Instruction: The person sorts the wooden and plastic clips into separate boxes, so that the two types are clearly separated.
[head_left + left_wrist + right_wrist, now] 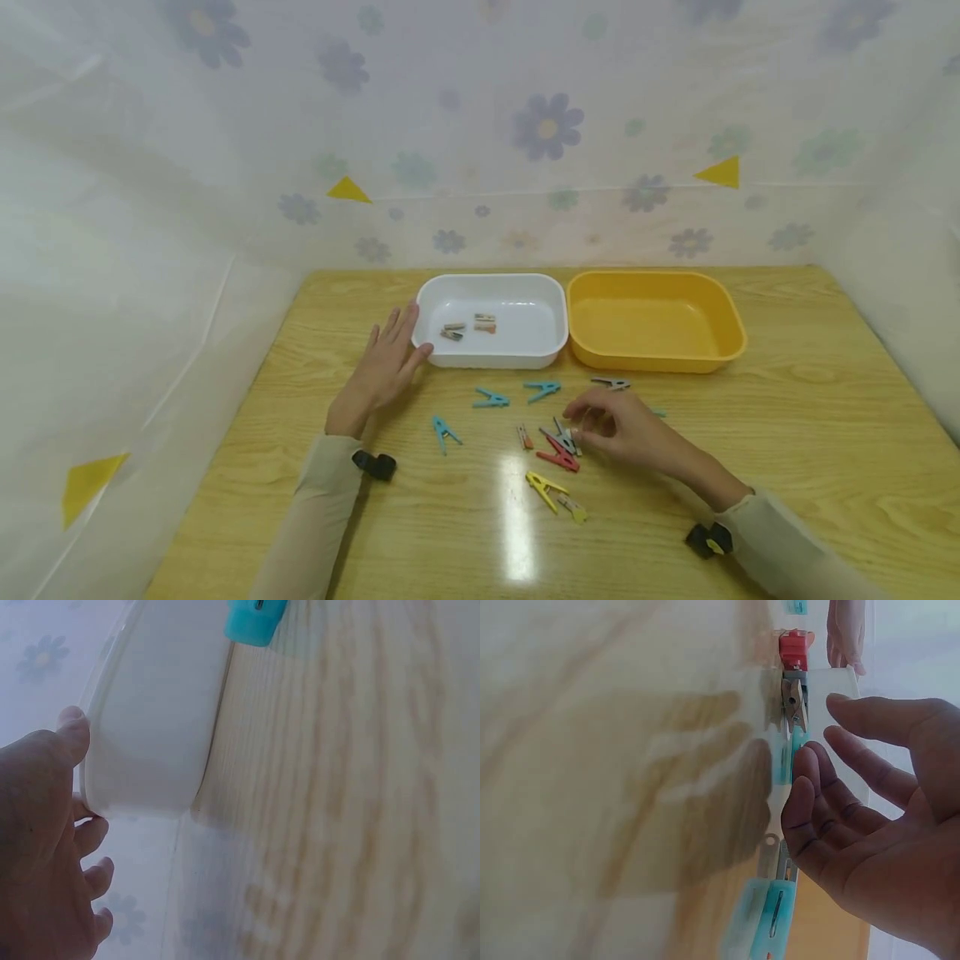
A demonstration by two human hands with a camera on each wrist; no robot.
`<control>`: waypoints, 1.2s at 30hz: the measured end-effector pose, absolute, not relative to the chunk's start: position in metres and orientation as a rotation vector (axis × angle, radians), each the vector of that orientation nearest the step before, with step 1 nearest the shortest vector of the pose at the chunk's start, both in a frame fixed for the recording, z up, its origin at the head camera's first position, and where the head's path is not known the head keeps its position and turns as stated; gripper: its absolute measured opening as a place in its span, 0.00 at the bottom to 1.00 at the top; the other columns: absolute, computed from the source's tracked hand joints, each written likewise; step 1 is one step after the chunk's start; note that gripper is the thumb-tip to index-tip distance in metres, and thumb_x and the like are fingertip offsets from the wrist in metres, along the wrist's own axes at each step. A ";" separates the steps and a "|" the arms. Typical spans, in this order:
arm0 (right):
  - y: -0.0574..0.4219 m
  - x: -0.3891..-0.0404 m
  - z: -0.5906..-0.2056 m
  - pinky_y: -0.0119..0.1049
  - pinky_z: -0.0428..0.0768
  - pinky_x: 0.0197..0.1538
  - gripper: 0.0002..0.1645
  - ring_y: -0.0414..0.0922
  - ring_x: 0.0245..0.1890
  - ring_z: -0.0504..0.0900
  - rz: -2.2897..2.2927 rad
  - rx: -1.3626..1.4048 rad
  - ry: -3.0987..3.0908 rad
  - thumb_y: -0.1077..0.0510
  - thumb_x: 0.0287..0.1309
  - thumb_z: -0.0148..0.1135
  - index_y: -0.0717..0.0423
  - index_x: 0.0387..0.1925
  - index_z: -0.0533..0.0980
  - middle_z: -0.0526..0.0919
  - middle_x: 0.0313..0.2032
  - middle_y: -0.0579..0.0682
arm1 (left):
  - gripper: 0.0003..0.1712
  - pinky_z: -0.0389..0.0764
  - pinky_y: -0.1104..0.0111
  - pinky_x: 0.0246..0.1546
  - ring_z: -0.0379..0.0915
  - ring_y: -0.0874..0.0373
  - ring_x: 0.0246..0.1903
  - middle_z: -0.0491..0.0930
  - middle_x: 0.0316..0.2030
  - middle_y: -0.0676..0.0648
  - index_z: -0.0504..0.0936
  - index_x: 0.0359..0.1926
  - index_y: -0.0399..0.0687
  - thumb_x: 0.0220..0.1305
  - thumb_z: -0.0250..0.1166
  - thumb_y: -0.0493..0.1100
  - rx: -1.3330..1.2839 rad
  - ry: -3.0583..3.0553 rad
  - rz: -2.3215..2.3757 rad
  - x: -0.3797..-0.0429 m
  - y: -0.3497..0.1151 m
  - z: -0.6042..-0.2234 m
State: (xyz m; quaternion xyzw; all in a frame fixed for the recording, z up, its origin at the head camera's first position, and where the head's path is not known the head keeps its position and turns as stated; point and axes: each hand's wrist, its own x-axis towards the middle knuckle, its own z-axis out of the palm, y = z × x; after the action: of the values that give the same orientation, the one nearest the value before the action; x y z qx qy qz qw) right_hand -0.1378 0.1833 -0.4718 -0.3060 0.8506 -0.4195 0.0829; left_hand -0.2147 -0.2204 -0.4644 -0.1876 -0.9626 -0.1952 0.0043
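My left hand (382,362) rests against the left end of the white tub (491,362), thumb over the rim and fingers along the outside. Inside that tub lie several small wooden clothespins (485,328). My right hand (630,429) hovers low over a cluster of clothespins, its thumb and bent fingers apart with nothing between them. Nearest its fingertips are a wooden clothespin (793,701), a grey clothespin (558,442) and a red clothespin (557,460). A teal clothespin (658,412) is mostly hidden behind the right hand in the head view.
A yellow tub (652,364) stands right beside the white one. Blue clothespins (491,398) lie in front of the tubs, along with another grey clothespin (611,383). Closer to me are a yellow clothespin (543,490) and a wooden clothespin with a yellow end (573,508).
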 end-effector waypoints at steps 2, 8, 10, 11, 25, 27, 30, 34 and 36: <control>0.184 -0.136 -0.471 0.35 0.82 0.37 0.12 0.41 0.37 0.82 -1.235 -0.905 2.525 0.62 0.62 0.73 0.55 0.47 0.83 0.86 0.42 0.45 | 0.44 0.39 0.39 0.75 0.35 0.40 0.80 0.39 0.81 0.43 0.36 0.82 0.42 0.82 0.40 0.62 -0.587 -3.016 -0.613 -0.215 -0.221 -0.464; 0.186 -0.133 -0.473 0.34 0.82 0.39 0.14 0.41 0.37 0.80 -1.197 -0.918 2.485 0.64 0.60 0.73 0.55 0.48 0.84 0.84 0.42 0.45 | 0.44 0.39 0.39 0.75 0.35 0.39 0.80 0.39 0.81 0.43 0.36 0.82 0.42 0.82 0.40 0.62 -0.592 -3.017 -0.617 -0.215 -0.221 -0.464; 0.186 -0.132 -0.474 0.33 0.81 0.39 0.14 0.40 0.37 0.80 -1.187 -0.924 2.490 0.63 0.60 0.74 0.55 0.48 0.84 0.83 0.41 0.44 | 0.44 0.39 0.39 0.75 0.35 0.39 0.80 0.39 0.81 0.43 0.36 0.82 0.42 0.82 0.40 0.62 -0.594 -3.017 -0.620 -0.215 -0.221 -0.463; 0.187 -0.132 -0.475 0.33 0.81 0.39 0.14 0.40 0.37 0.79 -1.186 -0.925 2.495 0.63 0.59 0.74 0.54 0.47 0.84 0.82 0.41 0.44 | 0.44 0.38 0.39 0.75 0.35 0.39 0.80 0.39 0.81 0.43 0.36 0.82 0.42 0.82 0.40 0.62 -0.596 -3.017 -0.618 -0.215 -0.221 -0.464; 0.186 -0.132 -0.472 0.33 0.82 0.37 0.09 0.37 0.33 0.80 -1.163 -0.833 2.526 0.65 0.59 0.74 0.48 0.34 0.82 0.83 0.34 0.41 | 0.44 0.39 0.38 0.75 0.35 0.39 0.80 0.39 0.81 0.43 0.36 0.82 0.44 0.82 0.39 0.63 -0.588 -3.017 -0.588 -0.217 -0.222 -0.466; 0.186 -0.132 -0.472 0.33 0.82 0.36 0.09 0.36 0.33 0.80 -1.165 -0.837 2.521 0.65 0.59 0.74 0.48 0.34 0.82 0.83 0.34 0.41 | 0.44 0.39 0.38 0.75 0.35 0.39 0.80 0.39 0.81 0.44 0.35 0.83 0.45 0.82 0.39 0.64 -0.585 -3.020 -0.586 -0.217 -0.222 -0.466; 0.186 -0.133 -0.472 0.33 0.83 0.38 0.10 0.36 0.34 0.81 -1.183 -0.851 2.511 0.66 0.58 0.74 0.49 0.35 0.82 0.83 0.35 0.42 | 0.44 0.38 0.38 0.75 0.34 0.40 0.80 0.38 0.81 0.45 0.35 0.83 0.46 0.82 0.38 0.64 -0.583 -3.025 -0.588 -0.217 -0.222 -0.466; 0.186 -0.133 -0.472 0.35 0.85 0.39 0.10 0.36 0.36 0.82 -1.200 -0.870 2.509 0.67 0.57 0.75 0.50 0.35 0.83 0.84 0.36 0.42 | 0.44 0.38 0.38 0.75 0.34 0.40 0.80 0.37 0.82 0.45 0.35 0.83 0.46 0.82 0.38 0.64 -0.589 -3.024 -0.598 -0.217 -0.222 -0.466; 0.186 -0.132 -0.472 0.35 0.85 0.39 0.10 0.35 0.35 0.82 -1.199 -0.873 2.507 0.67 0.57 0.75 0.49 0.34 0.83 0.84 0.36 0.41 | 0.44 0.38 0.37 0.75 0.34 0.39 0.80 0.37 0.82 0.45 0.35 0.83 0.45 0.82 0.38 0.63 -0.592 -3.023 -0.600 -0.217 -0.222 -0.466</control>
State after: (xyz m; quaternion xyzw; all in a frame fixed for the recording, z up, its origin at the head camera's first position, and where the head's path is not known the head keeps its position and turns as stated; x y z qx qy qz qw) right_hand -0.1324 0.1856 -0.4722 -0.2976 0.8550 -0.4091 0.1142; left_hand -0.2167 -0.2221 -0.4664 -0.1885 -0.9633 -0.1911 0.0016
